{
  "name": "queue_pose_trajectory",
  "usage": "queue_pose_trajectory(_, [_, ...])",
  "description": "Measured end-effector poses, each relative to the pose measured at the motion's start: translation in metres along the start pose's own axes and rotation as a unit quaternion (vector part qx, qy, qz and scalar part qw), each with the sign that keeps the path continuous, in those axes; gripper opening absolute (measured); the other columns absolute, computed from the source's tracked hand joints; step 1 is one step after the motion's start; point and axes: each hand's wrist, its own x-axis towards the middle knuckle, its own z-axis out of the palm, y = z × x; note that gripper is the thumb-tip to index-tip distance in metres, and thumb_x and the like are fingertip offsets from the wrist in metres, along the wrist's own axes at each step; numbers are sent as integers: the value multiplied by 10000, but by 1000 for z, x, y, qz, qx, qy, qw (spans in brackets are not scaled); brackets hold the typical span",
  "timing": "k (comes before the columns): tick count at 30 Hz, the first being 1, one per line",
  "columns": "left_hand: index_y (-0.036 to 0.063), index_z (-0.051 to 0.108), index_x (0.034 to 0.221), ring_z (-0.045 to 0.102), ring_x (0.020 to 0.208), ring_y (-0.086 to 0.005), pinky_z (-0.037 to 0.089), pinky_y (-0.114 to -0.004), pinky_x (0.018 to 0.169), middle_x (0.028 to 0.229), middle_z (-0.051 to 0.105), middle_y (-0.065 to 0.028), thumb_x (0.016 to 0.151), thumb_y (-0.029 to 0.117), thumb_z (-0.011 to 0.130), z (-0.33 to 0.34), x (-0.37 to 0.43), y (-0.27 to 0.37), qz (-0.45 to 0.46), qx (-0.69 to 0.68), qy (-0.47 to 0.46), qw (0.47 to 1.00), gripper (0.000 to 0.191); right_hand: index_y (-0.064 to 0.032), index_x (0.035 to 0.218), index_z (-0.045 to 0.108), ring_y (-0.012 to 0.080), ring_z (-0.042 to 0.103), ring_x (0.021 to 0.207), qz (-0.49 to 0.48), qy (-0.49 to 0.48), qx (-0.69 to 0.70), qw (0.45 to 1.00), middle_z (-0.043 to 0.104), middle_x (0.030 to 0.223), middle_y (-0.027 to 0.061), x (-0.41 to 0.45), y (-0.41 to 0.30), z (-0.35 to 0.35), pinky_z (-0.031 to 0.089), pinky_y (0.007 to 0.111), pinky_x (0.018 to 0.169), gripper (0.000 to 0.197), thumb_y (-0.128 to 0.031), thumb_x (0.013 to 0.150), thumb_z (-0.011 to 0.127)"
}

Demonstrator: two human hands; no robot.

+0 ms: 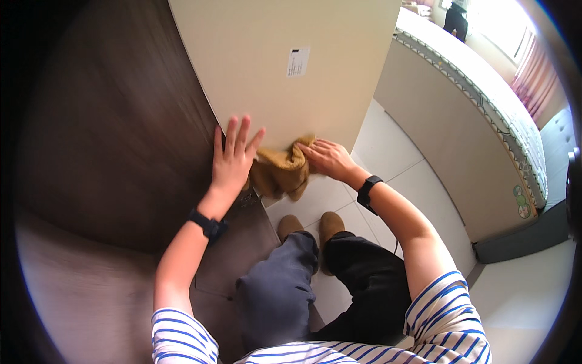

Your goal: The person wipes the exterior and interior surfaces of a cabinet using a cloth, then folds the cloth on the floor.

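A brown cloth (284, 170) hangs bunched and partly blurred against the lower part of a cream panel (282, 100). My right hand (331, 159) grips the cloth's right end, its fingers pressing it toward the panel. Fingers spread, my left hand (233, 157) lies at the edge where the panel meets a dark brown wooden surface (122, 113); the cloth is just right of it, and I see nothing held in that hand. A white label (298, 61) with writing is stuck on the panel above both hands.
A mattress (495, 109) rests on a bed frame (436, 123) at the right. White floor tiles (391, 145) show between panel and bed. My slippers (331, 225) are below the cloth. Another person (456, 20) stands near the bright window; a pink curtain (536, 77) hangs beside it.
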Motion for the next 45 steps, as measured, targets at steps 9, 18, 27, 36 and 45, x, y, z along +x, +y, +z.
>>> queue_pose_trajectory(9, [147, 579, 1313, 265, 1450, -343, 299, -484, 1159, 1560, 311, -134, 848, 100, 560, -33, -45, 9, 20, -82, -68, 994, 468, -107, 1008, 584, 204, 622, 933, -57, -43, -75, 995, 647, 931, 34, -25, -3, -67, 498, 336, 850, 155, -114, 853, 582])
queue_pose_trajectory(18, [260, 537, 1297, 671, 787, -334, 564, -442, 671, 1017, 617, -71, 885, 4, 456, -53, 45, 74, -13, -385, -219, 896, 492, -128, 910, 519, 251, 659, 621, 207, -148, -224, 941, 633, 700, 44, -119, 15, -149, 488, 371, 489, 177, -244, 831, 626])
queue_pose_trajectory(27, [110, 557, 1228, 663, 807, -377, 557, -460, 694, 1051, 643, -137, 891, -27, 452, -8, 42, 83, 79, -449, -167, 874, 379, -113, 1080, 448, 352, 619, 871, 392, -341, 82, 851, 652, 986, 137, -142, 2, -160, 482, 472, 725, 158, -137, 925, 435])
queue_pose_trajectory(36, [4, 600, 1131, 636, 560, -171, 529, -293, 534, 812, 666, -150, 966, 38, 459, 8, 71, 122, 35, -544, -371, 752, 220, -100, 1109, 517, 356, 613, 939, 371, -338, 171, 848, 636, 1077, 114, -209, 16, -97, 484, 445, 802, 194, -219, 993, 416])
queue_pose_trajectory(45, [26, 598, 1160, 564, 557, -226, 489, -337, 558, 956, 627, -141, 983, 122, 501, 158, 106, 210, 118, -590, -250, 759, 223, -92, 1218, 588, 81, 471, 662, 640, -65, 435, 631, 599, 871, 42, -260, 43, -68, 398, 244, 608, 371, -373, 1002, 474])
